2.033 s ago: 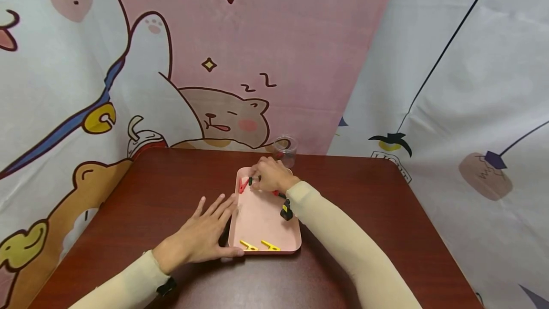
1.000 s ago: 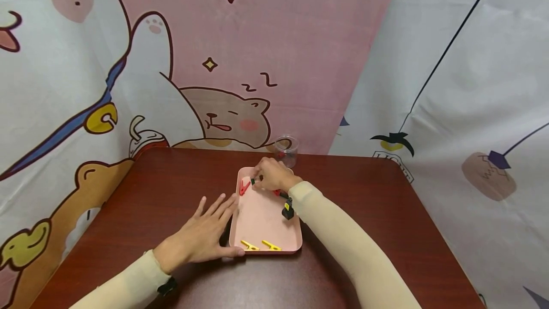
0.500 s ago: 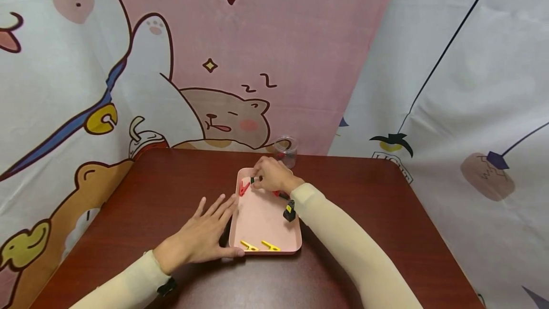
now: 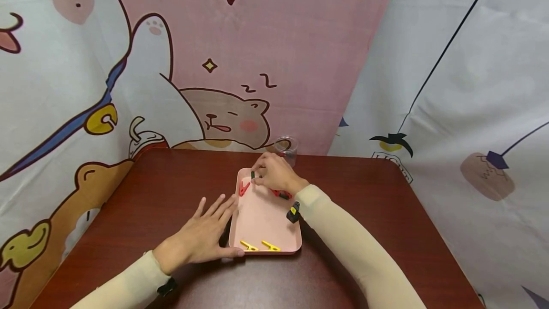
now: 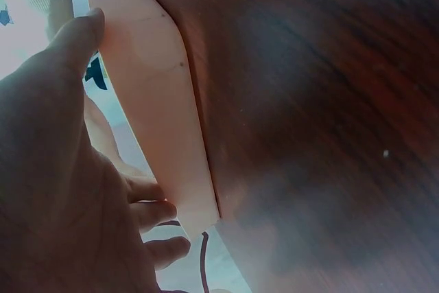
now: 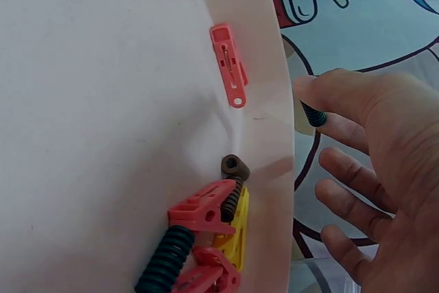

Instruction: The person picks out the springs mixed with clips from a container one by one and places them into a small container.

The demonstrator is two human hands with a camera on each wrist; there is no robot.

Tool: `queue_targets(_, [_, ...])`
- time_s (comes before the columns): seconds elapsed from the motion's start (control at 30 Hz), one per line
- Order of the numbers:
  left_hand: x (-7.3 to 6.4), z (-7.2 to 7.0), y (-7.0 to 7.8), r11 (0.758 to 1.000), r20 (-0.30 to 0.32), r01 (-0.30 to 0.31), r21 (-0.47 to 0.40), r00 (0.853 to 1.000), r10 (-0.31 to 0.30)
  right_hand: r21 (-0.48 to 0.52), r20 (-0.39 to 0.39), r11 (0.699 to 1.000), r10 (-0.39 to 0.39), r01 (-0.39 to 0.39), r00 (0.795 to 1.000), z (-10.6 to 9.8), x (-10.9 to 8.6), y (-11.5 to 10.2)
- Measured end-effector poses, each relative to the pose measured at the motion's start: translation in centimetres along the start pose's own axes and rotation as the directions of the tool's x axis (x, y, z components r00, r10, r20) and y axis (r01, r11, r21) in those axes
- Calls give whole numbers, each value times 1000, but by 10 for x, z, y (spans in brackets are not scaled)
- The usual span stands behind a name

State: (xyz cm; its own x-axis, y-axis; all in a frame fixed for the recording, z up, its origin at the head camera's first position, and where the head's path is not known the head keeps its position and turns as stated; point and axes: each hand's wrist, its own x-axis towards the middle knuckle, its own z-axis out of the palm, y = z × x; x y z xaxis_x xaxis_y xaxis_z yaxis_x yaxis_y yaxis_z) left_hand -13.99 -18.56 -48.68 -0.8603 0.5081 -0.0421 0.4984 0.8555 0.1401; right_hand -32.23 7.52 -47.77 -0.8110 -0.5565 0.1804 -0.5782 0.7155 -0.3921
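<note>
My right hand pinches a dark green ribbed cylinder between thumb and forefinger, its other fingers loosely bent. It is over the far end of a pink tray. In the right wrist view, a red clothespin lies along the tray's edge. Nearby are more red clothespins, a yellow one, a brown ribbed piece and another green ribbed cylinder. My left hand is spread at the tray's left side, thumb on the near corner and fingertips at the rim.
A clear plastic cup stands just behind the tray. Two yellow clothespins lie at the tray's near end. The dark wooden table backs onto a cloth printed with cartoons.
My right hand has risen slightly and drawn up away from the tray's floor with the green ribbed cylinder, uncovering more of the pile under its wrist. The left hand stays put.
</note>
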Motion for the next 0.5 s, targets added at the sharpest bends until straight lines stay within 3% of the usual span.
queue_targets(0.5, [0, 0, 0, 1000, 3, 1, -3, 1000, -1, 108, -106, 994, 13, -1, 994, -14, -12, 5])
